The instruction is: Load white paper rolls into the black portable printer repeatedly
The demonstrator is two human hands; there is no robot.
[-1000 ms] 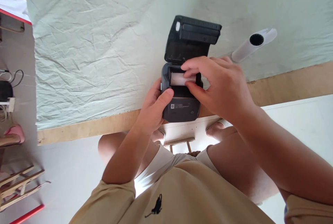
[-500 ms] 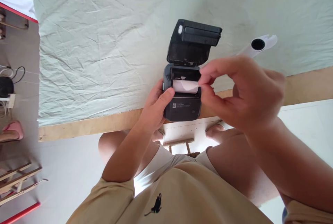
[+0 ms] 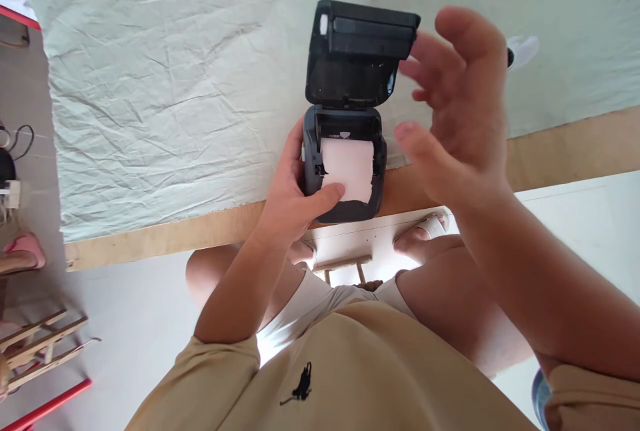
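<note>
A small black printer (image 3: 313, 171) with its lid (image 3: 350, 77) swung up is held over the table's front edge. My left hand (image 3: 295, 197) grips its left side, the thumb pressing on a strip of white paper (image 3: 353, 161). That strip comes out of the printer's compartment and lies over its front, with a ragged end. My right hand (image 3: 457, 111) is raised at the right of the lid, fingers apart and holding nothing; its fingertips are close to the lid's right edge, and whether they touch it I cannot tell.
A pale green wrinkled cloth (image 3: 175, 84) covers the table, with a wooden edge (image 3: 215, 229) in front. White crumpled paper (image 3: 525, 51) lies behind my right hand. Wooden rack (image 3: 45, 344), red bar (image 3: 60, 401) and a pink shoe (image 3: 31, 251) show at the left.
My right hand has let go of the paper, opened and moved up beside the lid. The paper is now drawn out over the printer's front, and my left thumb has moved onto it.
</note>
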